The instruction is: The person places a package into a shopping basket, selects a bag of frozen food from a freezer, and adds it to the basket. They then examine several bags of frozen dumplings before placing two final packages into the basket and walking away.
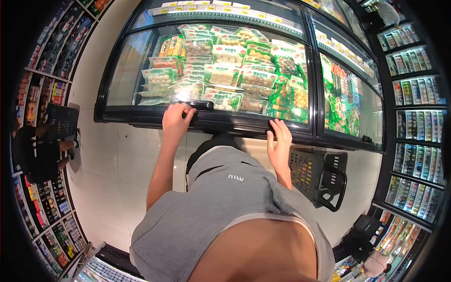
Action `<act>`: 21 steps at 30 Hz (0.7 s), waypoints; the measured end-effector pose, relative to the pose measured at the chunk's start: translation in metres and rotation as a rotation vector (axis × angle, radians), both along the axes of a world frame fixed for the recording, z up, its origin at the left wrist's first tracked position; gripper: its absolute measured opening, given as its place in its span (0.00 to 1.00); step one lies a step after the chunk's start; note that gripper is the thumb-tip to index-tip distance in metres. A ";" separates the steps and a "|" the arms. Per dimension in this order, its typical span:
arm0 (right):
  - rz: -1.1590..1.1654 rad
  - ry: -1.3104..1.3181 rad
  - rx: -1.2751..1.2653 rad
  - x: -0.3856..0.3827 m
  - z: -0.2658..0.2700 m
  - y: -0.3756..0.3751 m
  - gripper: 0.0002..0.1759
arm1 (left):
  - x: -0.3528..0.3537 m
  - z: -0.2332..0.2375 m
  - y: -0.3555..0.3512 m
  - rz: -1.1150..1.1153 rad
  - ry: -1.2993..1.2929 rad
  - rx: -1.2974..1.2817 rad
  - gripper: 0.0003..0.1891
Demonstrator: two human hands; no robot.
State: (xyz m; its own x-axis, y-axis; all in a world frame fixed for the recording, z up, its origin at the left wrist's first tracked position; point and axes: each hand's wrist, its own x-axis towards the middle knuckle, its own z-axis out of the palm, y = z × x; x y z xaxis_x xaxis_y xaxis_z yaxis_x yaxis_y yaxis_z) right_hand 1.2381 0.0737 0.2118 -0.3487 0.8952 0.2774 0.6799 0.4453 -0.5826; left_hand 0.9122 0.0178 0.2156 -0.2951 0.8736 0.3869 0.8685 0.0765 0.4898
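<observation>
I stand against a chest freezer (pixel 141 117) with a curved glass lid (pixel 136 66). My left hand (pixel 176 118) grips the black handle (pixel 204 105) on the lid's near edge, fingers curled over it. My right hand (pixel 281 137) rests flat on the black front rim, fingers apart, holding nothing. Under the glass lie several green and white packs of frozen food (pixel 225 70), balls and dumplings among them.
A black shopping basket (pixel 319 176) stands on the pale tiled floor at my right. A second freezer section (pixel 347 98) continues to the right. Shelves of goods (pixel 413 94) line both sides. A crouching person (pixel 37 150) with another basket is at far left.
</observation>
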 end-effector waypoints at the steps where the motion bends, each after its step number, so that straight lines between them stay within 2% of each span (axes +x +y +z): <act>1: 0.041 -0.057 -0.039 -0.016 0.001 0.006 0.20 | -0.001 0.004 0.001 0.020 -0.005 -0.045 0.08; 2: 0.069 -0.152 -0.061 -0.030 -0.003 0.011 0.21 | -0.003 0.007 0.003 0.024 -0.025 -0.053 0.08; 6: -0.038 -0.243 -0.142 -0.061 -0.004 0.020 0.24 | -0.005 0.012 0.007 0.053 -0.048 -0.081 0.09; 7: -0.022 -0.299 -0.214 -0.064 0.001 0.020 0.29 | -0.006 0.014 0.007 0.051 -0.057 -0.095 0.09; 11: 0.051 -0.438 -0.172 -0.064 -0.017 0.017 0.38 | -0.006 0.011 0.013 0.072 -0.070 -0.114 0.12; 19: 0.014 -0.428 -0.339 -0.093 -0.006 0.080 0.39 | -0.025 0.000 0.072 0.040 -0.070 -0.082 0.13; 21: 0.062 -0.390 -0.225 -0.098 -0.014 0.115 0.38 | -0.038 -0.004 0.104 0.046 -0.039 -0.070 0.13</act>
State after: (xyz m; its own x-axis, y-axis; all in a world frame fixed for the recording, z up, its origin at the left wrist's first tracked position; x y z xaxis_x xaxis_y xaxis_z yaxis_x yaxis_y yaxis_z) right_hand 1.1400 0.1883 0.1977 -0.4438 0.8921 -0.0842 0.8436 0.3843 -0.3751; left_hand 0.8743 0.1219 0.2112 -0.3491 0.8834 0.3127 0.8438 0.1511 0.5150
